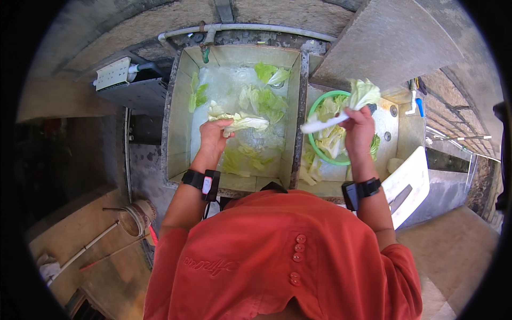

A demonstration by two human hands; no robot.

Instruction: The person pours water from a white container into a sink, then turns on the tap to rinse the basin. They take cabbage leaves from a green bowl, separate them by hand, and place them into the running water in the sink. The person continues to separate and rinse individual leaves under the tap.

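My left hand [216, 133] grips a pale cabbage leaf [246, 121] above the water in the left basin [173, 132] of a tiled double sink. Several green leaves [271, 105] float or lie in that water. Over the right basin [410, 136], my right hand [358, 122] pinches another cabbage leaf [363, 95], its white stalk pointing left. Beneath this hand stands a green-rimmed round basket [320, 153] filled with cabbage leaves [330, 140]; the hand and leaf hide part of it. Loose leaf pieces [310, 170] lie beside the basket in the right basin.
A tap [205, 52] on a wall pipe overhangs the left basin. A stone divider [301, 120] separates the basins. At right, a knife [400, 198] lies on a white cutting board [416, 176]. A bucket [134, 222] stands on the floor at lower left.
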